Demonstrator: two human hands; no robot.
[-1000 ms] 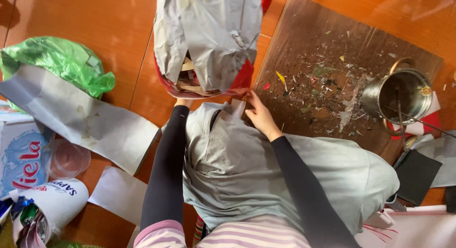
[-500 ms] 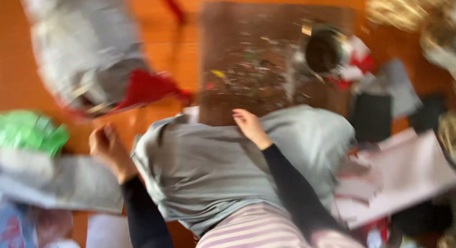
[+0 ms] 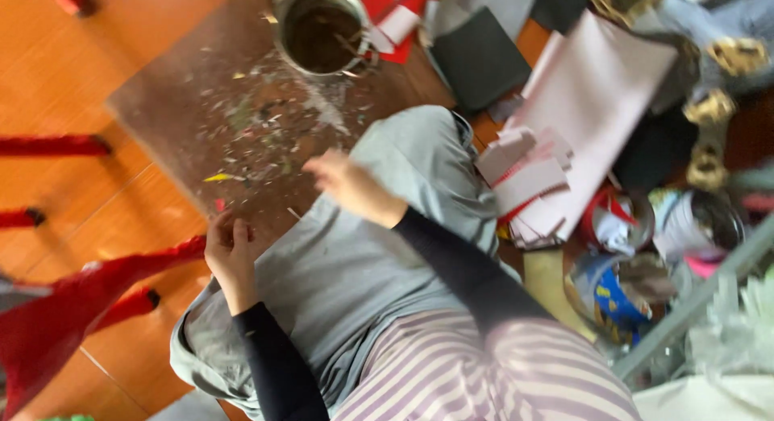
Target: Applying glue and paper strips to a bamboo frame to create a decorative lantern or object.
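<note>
The person sits on the orange wooden floor [image 3: 121,228] with a grey cloth [image 3: 363,268] draped over the lap, where it appears to serve as a protective cover for the striped trousers [image 3: 484,373] beneath. The left hand [image 3: 230,256] rests at the cloth's left edge, fingers loosely curled and lying against the fabric; whether it pinches the hem cannot be told. The right hand [image 3: 347,183] hovers just above the upper edge of the cloth, blurred by motion, so its grip cannot be told either; nothing is visibly held in it. Directly ahead lies a brown board [image 3: 242,123] flat on the floor, littered with small scraps and flecks, which suggests it serves as a working surface that keeps debris off the floor. A metal pot [image 3: 322,26] stands upright at the board's far corner, within reach and near the scraps. To the right, a stack of pale paper sheets [image 3: 524,171] lies just beside the knee, overlapping a large pink sheet [image 3: 605,91], with a dark notebook [image 3: 480,58] beyond. Further right, tins and containers [image 3: 621,284] are grouped close together. A red fabric item [image 3: 64,316] lies at the left, touching the cloth's edge.
</note>
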